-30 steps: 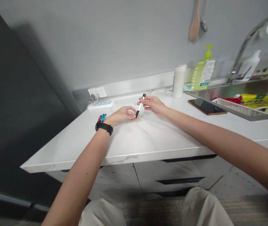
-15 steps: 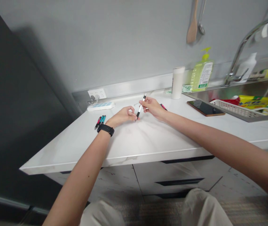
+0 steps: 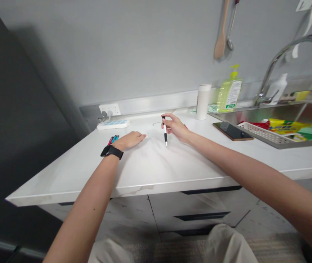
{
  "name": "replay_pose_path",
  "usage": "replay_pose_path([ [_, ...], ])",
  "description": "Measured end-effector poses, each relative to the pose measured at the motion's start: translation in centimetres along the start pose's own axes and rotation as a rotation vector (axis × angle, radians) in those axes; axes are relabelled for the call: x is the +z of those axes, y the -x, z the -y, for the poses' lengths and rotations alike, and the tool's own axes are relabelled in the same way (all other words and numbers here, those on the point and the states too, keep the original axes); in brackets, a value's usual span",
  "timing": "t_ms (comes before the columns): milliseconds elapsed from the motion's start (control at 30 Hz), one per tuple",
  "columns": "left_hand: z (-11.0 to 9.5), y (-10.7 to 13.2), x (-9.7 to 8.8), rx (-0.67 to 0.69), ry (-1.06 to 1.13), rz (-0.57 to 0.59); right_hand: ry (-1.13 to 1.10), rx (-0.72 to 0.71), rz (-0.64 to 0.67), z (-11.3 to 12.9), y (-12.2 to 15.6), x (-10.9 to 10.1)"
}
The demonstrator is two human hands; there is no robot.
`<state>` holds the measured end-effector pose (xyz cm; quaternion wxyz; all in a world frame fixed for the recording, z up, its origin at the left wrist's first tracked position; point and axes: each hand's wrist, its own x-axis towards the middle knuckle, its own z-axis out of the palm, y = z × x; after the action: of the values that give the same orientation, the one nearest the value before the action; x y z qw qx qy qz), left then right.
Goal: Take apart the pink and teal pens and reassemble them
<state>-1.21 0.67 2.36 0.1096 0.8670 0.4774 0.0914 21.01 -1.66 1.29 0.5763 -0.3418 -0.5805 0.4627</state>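
Your right hand [image 3: 174, 127] has the white-and-black pen [image 3: 165, 136] pinched between nearly closed fingers, tip down over the counter [image 3: 145, 168]; whether that tip touches, you can't tell from here; a sliver of pink peeks past your right wrist, the rest hidden; over on the left, your left hand [image 3: 132, 140] shows only its back, fingers partly out of sight, so their opening and any hold can't be told; your watch [image 3: 112, 151] and wrist cut off the lower ends of the coloured pens [image 3: 113, 139]; beneath it all runs white, faintly veined stone-look top; grey wall [image 3: 145, 54] behind, metal sink [image 3: 279, 145] cropped at right.
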Motion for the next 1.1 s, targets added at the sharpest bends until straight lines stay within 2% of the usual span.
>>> replay_pose_path([
  [233,-0.2,-0.3,0.6,-0.002,0.055,0.118,-0.002,0.027,-0.002,0.3,0.1,0.2],
  [700,0.8,-0.8,1.1,0.020,0.303,0.163,-0.020,0.089,0.045,0.5,0.4,-0.1],
  [933,1.0,-0.7,1.0,0.033,0.296,0.153,0.013,0.073,-0.046,0.6,0.0,-0.8],
  [1100,0.8,-0.6,0.9,0.036,0.309,0.158,0.040,0.115,-0.059,0.9,-0.4,-1.6],
])
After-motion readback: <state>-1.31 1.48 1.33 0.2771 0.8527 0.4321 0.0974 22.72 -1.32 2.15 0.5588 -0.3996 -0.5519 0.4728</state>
